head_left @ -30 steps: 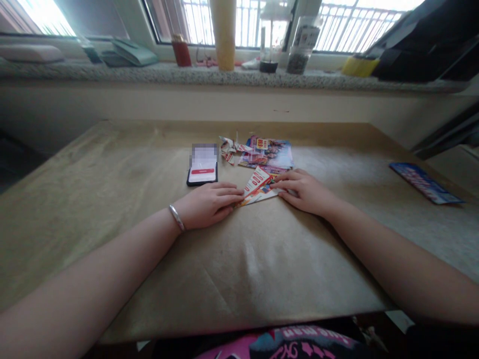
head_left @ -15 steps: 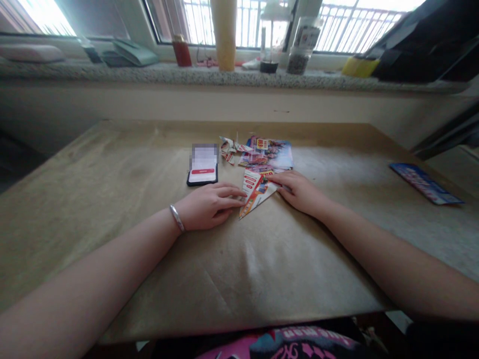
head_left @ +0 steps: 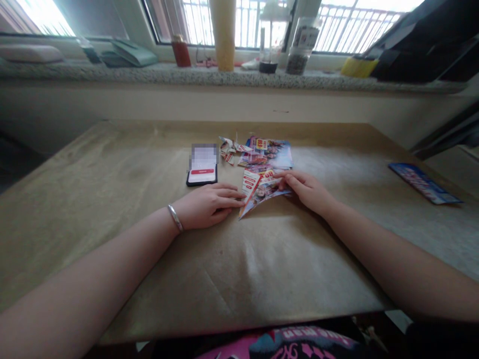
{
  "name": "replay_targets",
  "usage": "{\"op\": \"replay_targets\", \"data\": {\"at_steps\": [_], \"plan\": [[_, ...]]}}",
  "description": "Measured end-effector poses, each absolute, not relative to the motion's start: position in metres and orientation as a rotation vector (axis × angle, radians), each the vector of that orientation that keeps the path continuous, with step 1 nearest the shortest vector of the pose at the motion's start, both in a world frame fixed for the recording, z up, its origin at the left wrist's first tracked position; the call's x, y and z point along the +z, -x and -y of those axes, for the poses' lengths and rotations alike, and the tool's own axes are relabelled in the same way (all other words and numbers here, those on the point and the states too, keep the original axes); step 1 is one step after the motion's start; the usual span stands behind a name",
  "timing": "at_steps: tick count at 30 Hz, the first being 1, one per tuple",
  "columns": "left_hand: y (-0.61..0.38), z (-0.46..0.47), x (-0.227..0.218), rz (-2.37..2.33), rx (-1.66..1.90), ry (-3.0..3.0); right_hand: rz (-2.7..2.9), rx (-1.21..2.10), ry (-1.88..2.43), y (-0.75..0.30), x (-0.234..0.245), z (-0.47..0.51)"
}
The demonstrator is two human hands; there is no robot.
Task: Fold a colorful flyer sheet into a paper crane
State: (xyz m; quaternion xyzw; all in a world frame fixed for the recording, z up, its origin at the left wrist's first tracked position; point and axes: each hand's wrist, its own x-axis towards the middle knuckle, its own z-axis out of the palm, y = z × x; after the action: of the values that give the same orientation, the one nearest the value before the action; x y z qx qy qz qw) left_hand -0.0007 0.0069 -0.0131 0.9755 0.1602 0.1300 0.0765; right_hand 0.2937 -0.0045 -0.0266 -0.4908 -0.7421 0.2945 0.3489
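Observation:
A colourful printed sheet of paper (head_left: 251, 183) lies partly folded on the table. Its left side shows white with red labels, and a diagonal fold runs down to a point at the front. My left hand (head_left: 207, 205) rests flat with fingers stretched out, fingertips on the sheet's left edge. At the opposite side my right hand (head_left: 309, 192) has its fingers bent around the sheet's right flap, which is lifted and curved, showing a picture side. Part of that flap is hidden behind the fingers.
A phone (head_left: 202, 175) lies left of the sheet. Beyond are a crumpled folded-paper piece (head_left: 229, 149) and a printed leaflet (head_left: 279, 153). Another blue leaflet (head_left: 424, 183) lies far right on the table (head_left: 209, 279). Several bottles and containers line the windowsill (head_left: 142, 74).
The right flap of the paper has swung out to the right, showing a different printed side. My right hand moved slightly right with it; my left hand stayed put.

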Motion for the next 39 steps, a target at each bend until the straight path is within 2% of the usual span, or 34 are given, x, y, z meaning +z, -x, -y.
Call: {"op": "replay_targets", "data": {"at_steps": [5, 12, 23, 26, 39], "plan": [[0.001, -0.007, -0.014, -0.500, 0.344, -2.917, 2.105, 0.653, 1.319, -0.296, -0.025, 0.008], [0.000, -0.005, -0.012, -0.519, 0.354, -2.914, 2.476, 0.271, 1.016, -0.292, -0.025, 0.009], [-0.005, -0.003, -0.012, -0.503, 0.397, -3.020, 2.594, -0.199, 1.397, -0.258, -0.019, 0.023], [-0.008, -0.001, -0.011, -0.484, 0.383, -3.082, 2.565, -0.223, 1.506, -0.250, -0.020, 0.022], [-0.009, 0.002, -0.011, -0.521, 0.423, -3.230, 2.576, -0.065, 1.351, -0.251, -0.025, 0.017]]}}
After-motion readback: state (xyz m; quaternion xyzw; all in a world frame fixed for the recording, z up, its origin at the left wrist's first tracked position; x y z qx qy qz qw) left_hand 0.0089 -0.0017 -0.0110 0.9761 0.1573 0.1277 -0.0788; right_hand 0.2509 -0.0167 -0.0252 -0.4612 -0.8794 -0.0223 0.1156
